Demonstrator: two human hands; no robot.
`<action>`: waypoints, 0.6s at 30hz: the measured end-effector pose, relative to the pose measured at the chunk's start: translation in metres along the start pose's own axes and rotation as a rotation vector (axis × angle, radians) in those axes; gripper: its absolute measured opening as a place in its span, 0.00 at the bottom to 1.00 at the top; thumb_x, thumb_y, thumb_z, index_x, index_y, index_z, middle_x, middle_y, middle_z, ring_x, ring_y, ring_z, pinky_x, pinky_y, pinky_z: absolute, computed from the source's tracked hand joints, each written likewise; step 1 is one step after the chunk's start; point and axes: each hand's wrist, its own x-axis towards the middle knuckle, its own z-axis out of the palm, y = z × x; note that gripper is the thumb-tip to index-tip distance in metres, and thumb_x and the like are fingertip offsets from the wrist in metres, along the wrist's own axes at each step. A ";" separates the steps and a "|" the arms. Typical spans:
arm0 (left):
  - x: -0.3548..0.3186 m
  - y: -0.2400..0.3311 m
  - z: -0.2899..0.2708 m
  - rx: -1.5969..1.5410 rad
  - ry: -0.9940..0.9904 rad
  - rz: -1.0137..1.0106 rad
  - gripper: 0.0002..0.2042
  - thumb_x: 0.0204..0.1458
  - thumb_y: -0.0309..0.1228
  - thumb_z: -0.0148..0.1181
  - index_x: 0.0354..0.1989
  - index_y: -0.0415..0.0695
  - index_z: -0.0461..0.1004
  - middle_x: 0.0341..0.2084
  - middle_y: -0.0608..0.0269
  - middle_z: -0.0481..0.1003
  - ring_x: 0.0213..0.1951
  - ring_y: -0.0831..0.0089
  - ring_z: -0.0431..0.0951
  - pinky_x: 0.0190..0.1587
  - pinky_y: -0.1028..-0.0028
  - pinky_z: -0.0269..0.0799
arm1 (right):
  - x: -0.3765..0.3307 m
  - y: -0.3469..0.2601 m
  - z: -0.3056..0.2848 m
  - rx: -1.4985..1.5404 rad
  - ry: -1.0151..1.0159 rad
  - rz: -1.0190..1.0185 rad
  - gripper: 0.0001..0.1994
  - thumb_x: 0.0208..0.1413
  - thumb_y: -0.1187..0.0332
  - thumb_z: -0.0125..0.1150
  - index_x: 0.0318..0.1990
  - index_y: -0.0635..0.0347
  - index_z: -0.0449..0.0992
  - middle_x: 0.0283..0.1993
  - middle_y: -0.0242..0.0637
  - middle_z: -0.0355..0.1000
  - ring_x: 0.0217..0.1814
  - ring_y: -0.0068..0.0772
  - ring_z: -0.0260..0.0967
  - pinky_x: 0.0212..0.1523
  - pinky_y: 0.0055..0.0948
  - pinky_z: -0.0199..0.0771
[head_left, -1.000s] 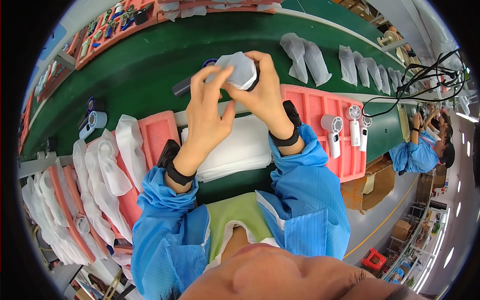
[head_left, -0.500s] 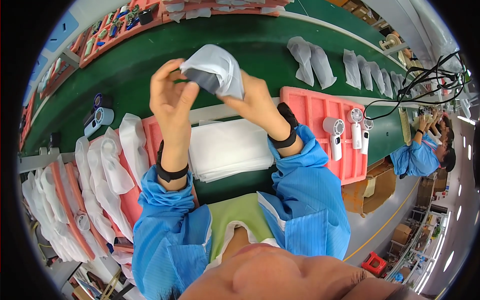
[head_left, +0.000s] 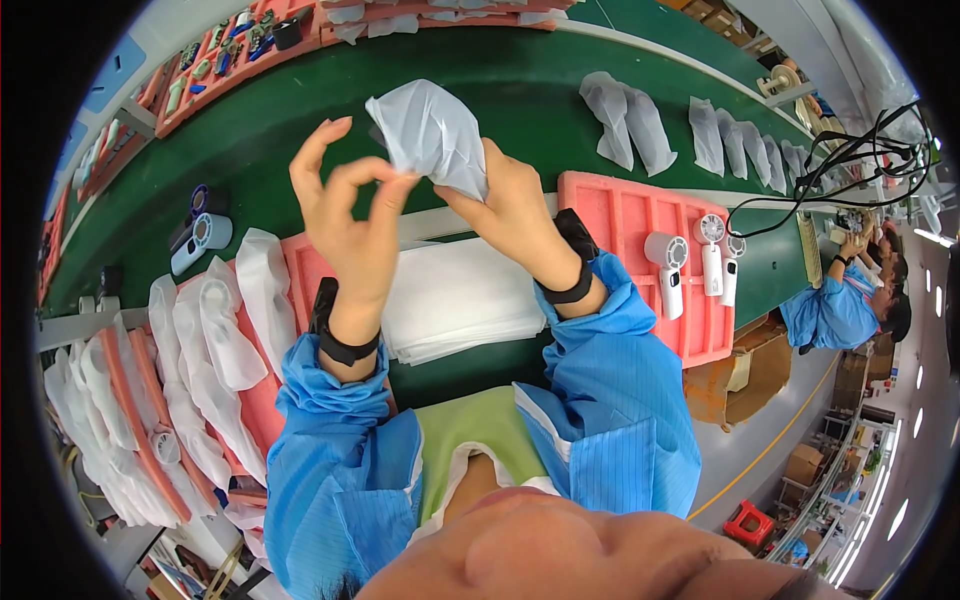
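A frosted white plastic bag [head_left: 430,125] is held up over the green bench. My right hand [head_left: 505,195] grips its right side, thumb in front and fingers behind. My left hand [head_left: 345,205] pinches the bag's lower left edge between thumb and forefinger, its other fingers raised. A dark grey patch shows at the bag's left edge; what it belongs to is hidden. Beneath my hands lies a stack of flat white bags [head_left: 460,300].
Handheld fans [head_left: 672,270] stand on a pink foam tray [head_left: 640,205] at right. Bagged items [head_left: 265,290] lie on pink trays at left, near a light blue fan [head_left: 205,235]. More bagged items [head_left: 630,125] sit at the back right. Black cables [head_left: 850,160] hang at far right.
The bag's opening, which faced me with a dark inside showing, has turned or folded over. My left fingers moved from the bag's left rim to a pinch at its lower edge.
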 end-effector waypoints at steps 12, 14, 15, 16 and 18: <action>-0.058 0.011 0.053 -0.089 -0.887 -0.174 0.08 0.46 0.32 0.67 0.31 0.43 0.76 0.30 0.58 0.75 0.34 0.59 0.78 0.33 0.66 0.72 | 0.023 0.180 0.014 -0.435 0.166 0.354 0.26 0.48 0.69 0.65 0.55 0.67 0.67 0.46 0.53 0.74 0.47 0.52 0.73 0.47 0.39 0.73; -0.088 0.015 0.060 -0.001 -0.926 -0.097 0.11 0.46 0.34 0.68 0.32 0.42 0.75 0.31 0.57 0.74 0.34 0.58 0.78 0.32 0.65 0.73 | 0.029 0.172 0.019 -0.530 0.213 0.257 0.28 0.47 0.69 0.65 0.57 0.67 0.65 0.49 0.54 0.72 0.49 0.53 0.72 0.49 0.39 0.72; -0.101 0.013 0.065 0.049 -0.954 -0.088 0.13 0.45 0.35 0.68 0.33 0.42 0.74 0.31 0.57 0.73 0.34 0.57 0.78 0.32 0.64 0.73 | 0.033 0.167 0.019 -0.628 0.271 0.163 0.29 0.47 0.70 0.64 0.58 0.67 0.64 0.52 0.54 0.71 0.52 0.54 0.71 0.52 0.40 0.72; -0.110 0.015 0.069 0.092 -0.988 -0.073 0.15 0.44 0.37 0.69 0.33 0.42 0.73 0.31 0.58 0.72 0.34 0.57 0.78 0.33 0.64 0.73 | 0.032 0.166 0.019 -0.729 0.334 0.075 0.31 0.46 0.70 0.64 0.60 0.66 0.63 0.55 0.55 0.70 0.54 0.55 0.70 0.54 0.41 0.71; -0.118 0.018 0.075 0.130 -1.028 -0.053 0.16 0.43 0.39 0.70 0.34 0.42 0.73 0.31 0.58 0.71 0.34 0.57 0.77 0.33 0.63 0.73 | 0.034 0.165 0.027 -0.459 0.285 0.089 0.31 0.44 0.71 0.65 0.59 0.66 0.64 0.54 0.54 0.70 0.54 0.55 0.69 0.55 0.40 0.70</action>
